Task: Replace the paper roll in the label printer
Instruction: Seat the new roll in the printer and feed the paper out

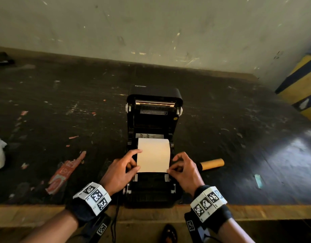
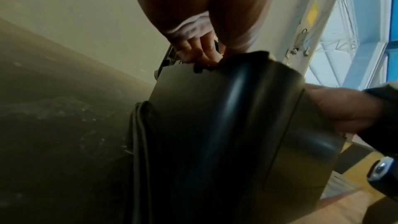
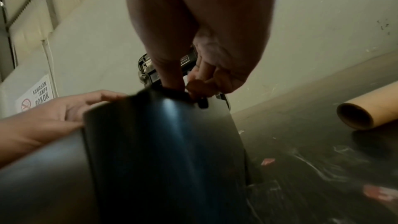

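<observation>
The paper roll point(image 1: 153, 151) sits in the open bay of the label printer point(image 1: 154, 120), its cream, unprinted sheet drawn forward and lying flat over the front of the bay, the leading edge straight and level just above two small white guides. The left hand point(image 1: 122, 170) pinches the sheet's left edge near the bottom corner between thumb and curled fingers, with the forefinger stretched out along the edge higher up. The right hand point(image 1: 183, 170) pinches the bottom right corner with thumb and fingertips, the other fingers curled above it.

The printer is black, standing at the near edge of the counter point(image 1: 63, 106), its lid point(image 1: 155, 95) swung up and back. "Xprinter" reads in pale letters on the lid's top. Inside the lid run a metallic bar and, below it, a small white-on-black label whose text is too fine to read; a small yellow round sticker sits to its right. White latch tabs show at both sides of the lid.

Just right of the printer lies an empty brown cardboard core point(image 1: 211, 164) on its side. The counter is dark, scuffed and flecked with torn label scraps, one larger red-and-white strip point(image 1: 65, 172) lying left of the printer. In the right wrist view a wall sign point(image 3: 36, 95) reads "KAWASAN TANPA ROKOK" beside a no-smoking symbol.
</observation>
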Motion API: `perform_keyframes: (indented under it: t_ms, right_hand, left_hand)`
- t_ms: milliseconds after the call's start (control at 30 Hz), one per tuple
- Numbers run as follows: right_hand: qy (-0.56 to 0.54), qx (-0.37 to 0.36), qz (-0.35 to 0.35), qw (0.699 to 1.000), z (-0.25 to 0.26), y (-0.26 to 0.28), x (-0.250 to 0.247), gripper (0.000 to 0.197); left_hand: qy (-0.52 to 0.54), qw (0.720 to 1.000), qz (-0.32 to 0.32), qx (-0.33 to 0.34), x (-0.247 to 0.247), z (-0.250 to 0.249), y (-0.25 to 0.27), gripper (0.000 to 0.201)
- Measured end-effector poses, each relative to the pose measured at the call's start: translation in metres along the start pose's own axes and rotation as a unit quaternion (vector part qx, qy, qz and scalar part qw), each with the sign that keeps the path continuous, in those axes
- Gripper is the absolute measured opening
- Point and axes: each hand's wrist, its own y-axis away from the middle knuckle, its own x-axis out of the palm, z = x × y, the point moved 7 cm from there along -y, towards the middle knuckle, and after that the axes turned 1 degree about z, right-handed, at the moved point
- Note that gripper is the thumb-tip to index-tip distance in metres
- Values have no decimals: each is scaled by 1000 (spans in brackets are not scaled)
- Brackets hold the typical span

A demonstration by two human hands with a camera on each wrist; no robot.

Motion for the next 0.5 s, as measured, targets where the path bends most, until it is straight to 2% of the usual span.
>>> perform_keyframes:
  t_ms: [133, 267, 400, 500]
  right_hand:
    - [-13, 1, 10, 1000, 3, -4, -2, 33]
    - [-15, 6, 7, 1000, 5, -5, 0, 33]
    - [-11, 18, 14, 1000, 5, -5, 2, 31]
    - [4, 15, 14, 1000, 7, -5, 2, 32]
  left_hand:
    - [12, 1000, -1, 0, -1, 1, 0, 54]
    - [-1, 1000, 27, 0, 1, 1, 1, 52]
    - [24, 1000, -7, -16, -4, 3, 0, 42]
    - [25, 999, -2, -29, -3, 4, -2, 37]
